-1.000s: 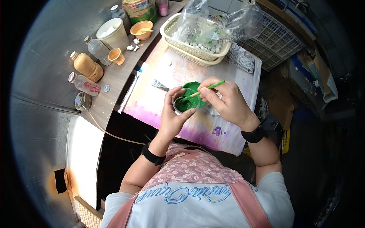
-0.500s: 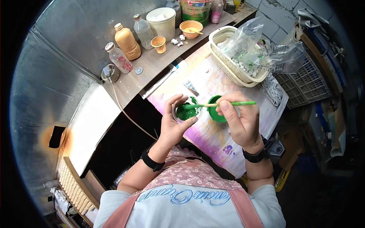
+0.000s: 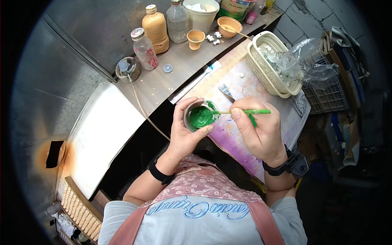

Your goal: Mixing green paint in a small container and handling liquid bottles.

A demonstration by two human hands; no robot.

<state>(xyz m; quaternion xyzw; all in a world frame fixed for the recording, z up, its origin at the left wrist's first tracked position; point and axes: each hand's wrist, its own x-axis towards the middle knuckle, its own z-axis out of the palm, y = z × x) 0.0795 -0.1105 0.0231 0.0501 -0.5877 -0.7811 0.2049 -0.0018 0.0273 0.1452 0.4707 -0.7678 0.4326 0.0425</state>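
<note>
My left grip (image 3: 184, 131) around a clear cup (image 3: 189, 113) of green paint (image 3: 200, 119), my right grip (image 3: 261, 132) pinching a paintbrush (image 3: 259, 111), cream basket (image 3: 262, 72) at the cup's two o'clock

A right hand (image 3: 261, 130) covers most of a green object (image 3: 252, 120) behind it, leaving too little in sight to tell its shape. Clear plastic (image 3: 300, 52) partly obscures the contents of a cream basket (image 3: 261, 69). The top edge crops a green tin (image 3: 234, 10), the lower edge a pale shirt (image 3: 200, 230); clutter (image 3: 350, 149) at right dissolves into darkness.
</note>
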